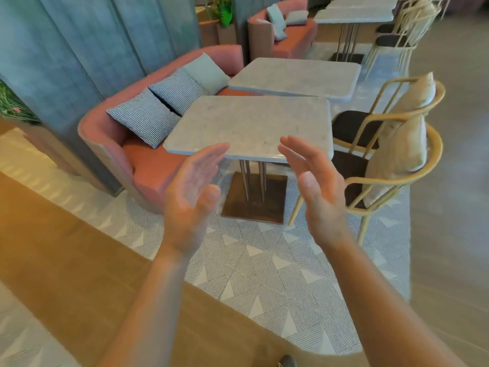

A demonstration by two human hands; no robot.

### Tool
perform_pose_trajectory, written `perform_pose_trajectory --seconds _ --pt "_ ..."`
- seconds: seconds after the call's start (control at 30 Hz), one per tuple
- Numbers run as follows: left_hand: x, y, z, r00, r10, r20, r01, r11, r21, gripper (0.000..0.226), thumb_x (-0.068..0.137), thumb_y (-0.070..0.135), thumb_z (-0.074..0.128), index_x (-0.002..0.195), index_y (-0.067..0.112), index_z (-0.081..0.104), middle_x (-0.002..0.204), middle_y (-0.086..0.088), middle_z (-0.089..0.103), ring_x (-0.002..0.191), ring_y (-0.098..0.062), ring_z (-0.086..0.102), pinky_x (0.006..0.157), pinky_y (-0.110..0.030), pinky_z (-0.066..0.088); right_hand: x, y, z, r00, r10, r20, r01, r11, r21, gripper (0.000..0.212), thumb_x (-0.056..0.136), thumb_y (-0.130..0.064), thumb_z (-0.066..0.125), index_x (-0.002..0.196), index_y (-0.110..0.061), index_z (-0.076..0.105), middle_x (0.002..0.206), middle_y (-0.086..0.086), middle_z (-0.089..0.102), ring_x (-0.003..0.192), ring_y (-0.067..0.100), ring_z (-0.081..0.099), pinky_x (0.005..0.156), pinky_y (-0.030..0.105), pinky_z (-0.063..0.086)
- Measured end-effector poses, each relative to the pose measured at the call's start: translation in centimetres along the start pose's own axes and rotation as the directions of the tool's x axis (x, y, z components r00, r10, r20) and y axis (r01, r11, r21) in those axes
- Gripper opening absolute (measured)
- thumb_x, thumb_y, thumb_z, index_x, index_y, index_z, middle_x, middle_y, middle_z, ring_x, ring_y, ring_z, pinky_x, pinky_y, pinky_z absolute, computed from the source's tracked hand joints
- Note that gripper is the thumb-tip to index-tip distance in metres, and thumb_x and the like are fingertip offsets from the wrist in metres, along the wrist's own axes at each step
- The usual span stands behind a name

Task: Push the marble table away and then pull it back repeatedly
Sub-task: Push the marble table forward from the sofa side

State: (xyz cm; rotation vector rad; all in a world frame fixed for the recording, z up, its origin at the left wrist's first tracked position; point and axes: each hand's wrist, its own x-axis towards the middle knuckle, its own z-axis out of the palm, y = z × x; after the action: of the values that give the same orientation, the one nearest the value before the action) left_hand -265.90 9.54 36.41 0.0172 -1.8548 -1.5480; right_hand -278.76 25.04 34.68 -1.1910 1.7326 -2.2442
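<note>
The marble table (251, 120) has a grey rectangular top on thin metal legs and a square brown base (255, 200). My left hand (193, 186) is raised in front of the table's near edge, palm facing right, fingers straight. My right hand (315, 178) mirrors it, palm facing left, fingers straight. The fingertips of both hands overlap the near edge in the picture, but I cannot tell whether they touch it. Neither hand holds anything.
A pink sofa (148, 170) with checked cushions (148, 117) stands left of the table. Two wire chairs (391, 160) with dark seats stand at its right. A second marble table (296, 75) sits just behind, a third (357, 11) farther back. A patterned rug (264, 260) covers the floor.
</note>
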Motion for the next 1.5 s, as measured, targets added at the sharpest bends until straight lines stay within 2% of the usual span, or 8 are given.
perform_pose_trajectory --seconds 0.33,0.5,0.73,0.93,1.03,1.17,1.33,1.5 --pt "12.2 -11.2 -5.2 0.998 -0.068 -0.006 0.068 0.998 0.017 0.094 0.083 0.076 0.071 0.149 0.012 0.052 0.156 -0.007 0.058 0.151 -0.024 0.051 0.125 -0.041 0.041 12.2 11.0 1.6 0.999 0.038 0.003 -0.037 0.993 -0.114 0.100 0.092 -0.081 0.049 0.146 0.002 0.051 0.148 0.012 0.060 0.140 0.019 0.060 0.115 0.025 0.046" --pt "20.0 -22.1 -8.7 0.996 -0.082 0.043 0.082 0.997 -0.009 0.080 0.079 0.074 0.077 0.147 0.039 0.054 0.159 0.006 0.056 0.155 -0.019 0.045 0.128 -0.039 0.035 18.7 21.3 3.4 0.997 0.075 -0.010 -0.075 0.965 -0.252 0.093 0.091 -0.083 0.050 0.150 -0.011 0.052 0.152 0.004 0.059 0.146 0.016 0.054 0.120 0.028 0.042" --pt "31.5 -41.6 -13.7 0.958 -0.156 0.240 0.076 0.948 0.309 0.083 0.079 0.058 0.084 0.150 0.031 0.050 0.157 0.013 0.051 0.149 0.006 0.042 0.121 -0.016 0.032 26.1 40.8 4.7 0.949 0.281 -0.142 -0.315 0.835 -0.452 0.089 0.090 -0.077 0.058 0.152 -0.014 0.050 0.155 0.004 0.055 0.148 0.018 0.049 0.125 0.049 0.039" --pt "35.8 -54.4 -15.0 0.901 -0.237 0.362 0.039 0.878 0.478 0.100 0.071 0.065 0.084 0.155 0.021 0.050 0.163 0.001 0.048 0.154 -0.019 0.043 0.128 -0.050 0.033 29.4 51.8 4.9 0.934 0.336 -0.118 -0.338 0.731 -0.593 0.084 0.086 -0.057 0.064 0.151 -0.004 0.049 0.156 0.011 0.053 0.148 0.024 0.049 0.125 0.036 0.037" --pt "36.4 -59.1 -15.0 0.854 -0.336 0.398 0.058 0.820 0.569 0.110 0.067 0.078 0.077 0.159 0.029 0.044 0.170 0.000 0.039 0.161 -0.027 0.032 0.130 -0.064 0.019 29.8 55.7 4.3 0.922 0.386 -0.036 -0.305 0.664 -0.683 0.091 0.081 -0.061 0.066 0.152 -0.007 0.050 0.157 0.011 0.053 0.147 0.025 0.049 0.122 0.027 0.035" --pt "35.5 -63.0 -15.0 0.792 -0.404 0.459 -0.077 0.679 0.730 0.122 0.059 0.095 0.062 0.163 0.034 0.039 0.175 0.000 0.031 0.163 -0.035 0.026 0.129 -0.065 0.010 28.7 59.4 3.2 0.921 0.387 0.045 -0.181 0.528 -0.829 0.096 0.080 -0.070 0.064 0.151 -0.006 0.052 0.156 0.011 0.056 0.149 0.029 0.050 0.127 0.052 0.032" --pt "34.5 -64.6 -13.6 0.844 -0.381 0.377 -0.218 0.398 0.891 0.129 0.056 0.114 0.027 0.163 0.043 0.034 0.175 0.006 0.031 0.163 -0.029 0.029 0.129 -0.063 0.018 27.6 61.5 3.0 0.937 0.341 0.079 -0.015 0.263 -0.965 0.103 0.081 -0.085 0.051 0.155 -0.015 0.052 0.162 0.006 0.051 0.154 0.035 0.043 0.129 0.059 0.027" --pt "34.2 -64.7 -14.1 0.846 -0.388 0.366 -0.220 0.372 0.902 0.132 0.053 0.116 0.021 0.165 0.047 0.026 0.178 0.008 0.022 0.165 -0.029 0.022 0.130 -0.064 0.014 27.5 61.4 3.1 0.909 0.411 0.073 0.022 0.127 -0.992 0.112 0.077 -0.096 0.034 0.162 -0.024 0.040 0.172 0.007 0.036 0.159 0.043 0.029 0.130 0.059 0.016"
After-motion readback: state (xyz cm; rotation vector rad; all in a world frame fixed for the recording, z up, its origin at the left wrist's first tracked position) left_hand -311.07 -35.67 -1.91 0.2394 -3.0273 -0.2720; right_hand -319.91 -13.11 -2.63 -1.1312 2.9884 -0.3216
